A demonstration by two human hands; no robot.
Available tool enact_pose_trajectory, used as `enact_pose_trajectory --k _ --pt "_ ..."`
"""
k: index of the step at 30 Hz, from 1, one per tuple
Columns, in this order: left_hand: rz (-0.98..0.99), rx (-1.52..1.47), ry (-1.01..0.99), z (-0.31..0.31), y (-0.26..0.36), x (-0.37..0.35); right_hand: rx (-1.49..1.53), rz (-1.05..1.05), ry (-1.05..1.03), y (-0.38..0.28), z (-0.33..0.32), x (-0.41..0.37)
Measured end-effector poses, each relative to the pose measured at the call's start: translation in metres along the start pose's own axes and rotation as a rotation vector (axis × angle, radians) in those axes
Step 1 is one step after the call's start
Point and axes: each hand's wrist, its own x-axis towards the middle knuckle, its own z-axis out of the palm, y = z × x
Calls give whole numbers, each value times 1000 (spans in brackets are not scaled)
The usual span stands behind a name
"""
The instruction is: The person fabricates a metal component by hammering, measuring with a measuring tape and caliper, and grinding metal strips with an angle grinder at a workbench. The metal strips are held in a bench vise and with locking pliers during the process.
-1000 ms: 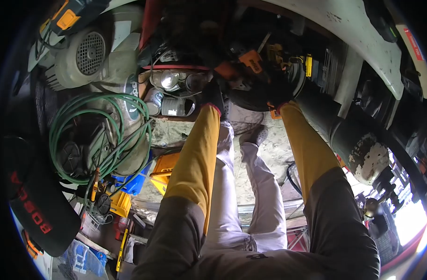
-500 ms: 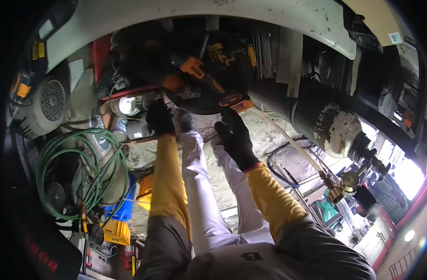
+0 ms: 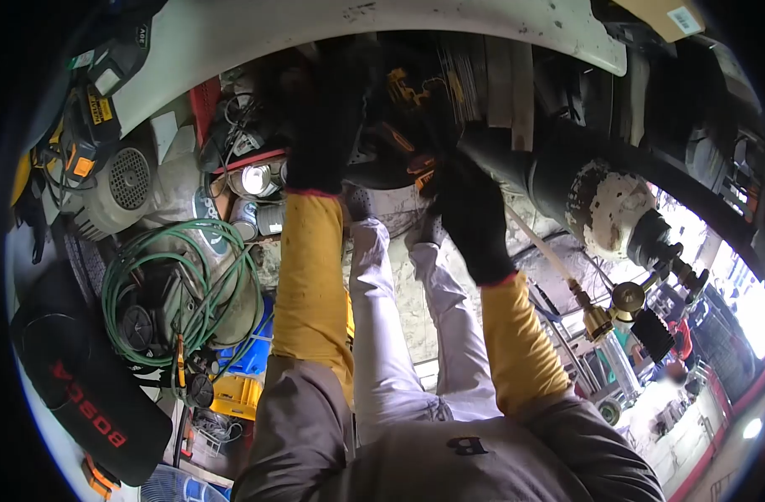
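Both my hands wear black gloves below yellow sleeves. My left hand (image 3: 320,142) is raised with its back to the camera, closed on the dark front of an orange and black angle grinder (image 3: 399,159). My right hand (image 3: 470,217) grips the grinder's orange rear end, just right of its dark disc. The tool sits in shadow under a white panel (image 3: 382,21), so its body is partly hidden. My legs in pale trousers stand below on the concrete floor.
A black gas cylinder (image 3: 596,209) with a brass regulator (image 3: 621,301) lies at the right. On the left are a green hose coil (image 3: 177,276), a grey motor (image 3: 123,188), metal cans (image 3: 253,180), a black Bosch case (image 3: 85,402) and yellow boxes (image 3: 240,393).
My right hand, open below the grinder half a second ago, has risen and closed on its rear. My left hand moved up and right. The view has tilted slightly.
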Motion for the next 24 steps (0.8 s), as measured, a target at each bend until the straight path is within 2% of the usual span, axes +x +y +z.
enact_pose_trajectory --k 2,3,5,7,9,10,11,14,19,24 --pt "22 5 14 0 -1 -5 -226 -375 148 17 -4 32" --pt "-249 -288 -118 -4 -3 -13 -321 -522 243 16 -4 45" --pt "-592 -580 -240 -1 -17 -47 -489 -746 441 11 -10 74" --pt "-699 -679 -122 25 -31 -124 -555 -778 487 4 -19 93" --pt "-1081 -1020 -94 26 -31 -172 -598 -752 491 -7 -28 107" --pt "-1430 -1261 -185 21 -29 -186 -612 -732 481 -14 -32 113" --pt "-1507 -1256 -147 15 -17 -201 -647 -702 467 -22 -37 122" --pt "-1621 -1316 -202 -2 -3 -231 -763 -621 408 -41 -42 156" --pt "-1656 -1273 -178 2 2 -274 -893 -524 306 -46 -30 187" --pt "-1695 -1281 -167 -5 9 -256 -853 -487 223 -48 -19 187"
